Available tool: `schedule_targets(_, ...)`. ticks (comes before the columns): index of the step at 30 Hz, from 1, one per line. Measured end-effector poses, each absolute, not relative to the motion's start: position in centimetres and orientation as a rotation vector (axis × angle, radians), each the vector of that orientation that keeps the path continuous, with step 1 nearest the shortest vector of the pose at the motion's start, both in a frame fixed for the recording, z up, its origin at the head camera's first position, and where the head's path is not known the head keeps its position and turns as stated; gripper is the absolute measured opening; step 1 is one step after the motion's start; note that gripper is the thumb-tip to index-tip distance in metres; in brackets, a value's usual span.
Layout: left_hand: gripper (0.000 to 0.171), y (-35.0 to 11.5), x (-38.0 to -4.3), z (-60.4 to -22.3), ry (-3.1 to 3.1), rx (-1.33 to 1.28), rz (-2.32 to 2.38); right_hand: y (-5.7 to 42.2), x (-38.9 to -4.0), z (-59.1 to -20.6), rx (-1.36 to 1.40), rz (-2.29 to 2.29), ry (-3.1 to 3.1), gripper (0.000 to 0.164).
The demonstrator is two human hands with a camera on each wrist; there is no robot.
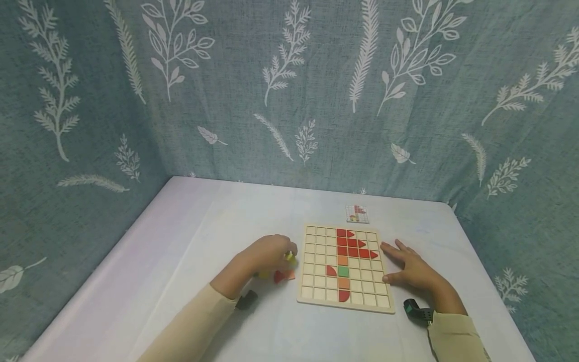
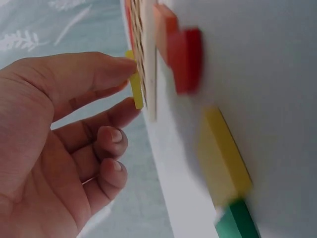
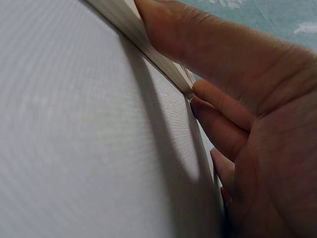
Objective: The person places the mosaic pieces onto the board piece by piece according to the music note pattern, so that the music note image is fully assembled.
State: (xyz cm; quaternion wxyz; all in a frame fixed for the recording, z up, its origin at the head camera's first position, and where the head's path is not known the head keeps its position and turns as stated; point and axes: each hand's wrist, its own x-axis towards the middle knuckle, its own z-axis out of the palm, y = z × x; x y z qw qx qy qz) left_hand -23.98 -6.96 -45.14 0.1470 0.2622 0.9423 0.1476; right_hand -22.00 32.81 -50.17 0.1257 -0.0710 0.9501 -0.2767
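My left hand (image 1: pixel 270 253) pinches a small yellow tile (image 2: pixel 135 84) between thumb and fingertips, just left of a wooden grid board (image 1: pixel 316 295). Loose pieces lie under and beside that hand: a red one (image 2: pixel 189 60), an orange one (image 2: pixel 165 29), a yellow block (image 2: pixel 225 158) and a green block (image 2: pixel 238 220). On the board, red tiles (image 1: pixel 342 251) form pointed rows toward the right; orange, green (image 1: pixel 344 271) and curved red pieces run down below them. My right hand (image 1: pixel 411 267) touches the board's right edge with thumb and fingertips, its fingers spread.
A small pattern card (image 1: pixel 357 214) lies behind the board, near the back of the white table (image 1: pixel 253 201). Leaf-patterned cloth (image 1: pixel 244 125) encloses the back and sides. Dark wrist devices show beside both forearms, one of them (image 1: pixel 417 311) near the right hand.
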Motion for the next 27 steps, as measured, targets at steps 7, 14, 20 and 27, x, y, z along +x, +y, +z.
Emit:
schedule_targets(7, 0.025, -4.4, -23.2, -44.6, 2.68, 0.868, 0.396, 32.8, -22.0, -50.1, -0.216, -0.798, 2.769, 0.109)
schedule_targets(14, 0.018, -2.2, -22.6, -44.7, 2.702, 1.104, 0.316, 32.8, -21.8, -50.1, -0.216, -0.806, 2.775, 0.108)
schedule_targets(20, 0.018, -0.6, -22.1, -45.0, 2.669, 1.213, 0.307, 32.7, -21.9, -50.4, -0.192, -0.807, 2.768, 0.108)
schedule_targets(27, 0.015, 1.0, -21.7, -45.7, 2.626, 1.305, 0.273, 32.7, -21.9, -50.3, -0.223, -0.801, 2.783, 0.106)
